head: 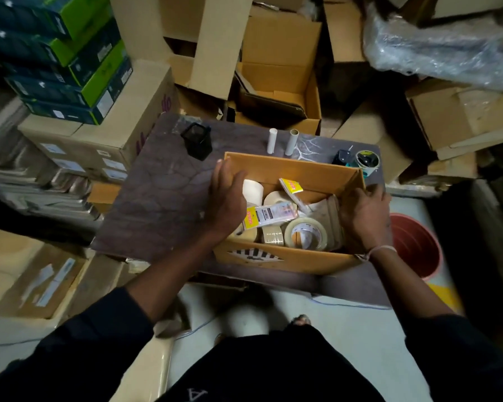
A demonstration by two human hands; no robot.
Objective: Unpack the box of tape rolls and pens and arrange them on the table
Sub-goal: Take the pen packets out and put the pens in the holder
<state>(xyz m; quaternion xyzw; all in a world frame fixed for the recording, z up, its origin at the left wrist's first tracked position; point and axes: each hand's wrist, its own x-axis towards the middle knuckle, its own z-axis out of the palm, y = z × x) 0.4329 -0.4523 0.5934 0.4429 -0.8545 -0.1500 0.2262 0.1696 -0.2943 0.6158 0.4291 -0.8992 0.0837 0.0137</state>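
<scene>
Both hands grip the box (291, 258) on the worktop (163, 192), left hand (228, 198) over its left wall, right hand (363, 213) on its right, tape rolls (305, 235) and pens (269, 216) inside — tip it and everything spills.

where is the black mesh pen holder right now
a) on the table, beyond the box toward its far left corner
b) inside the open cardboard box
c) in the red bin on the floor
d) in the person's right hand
a: the black mesh pen holder stands on the table beyond the open cardboard box, apart from both hands.
</scene>
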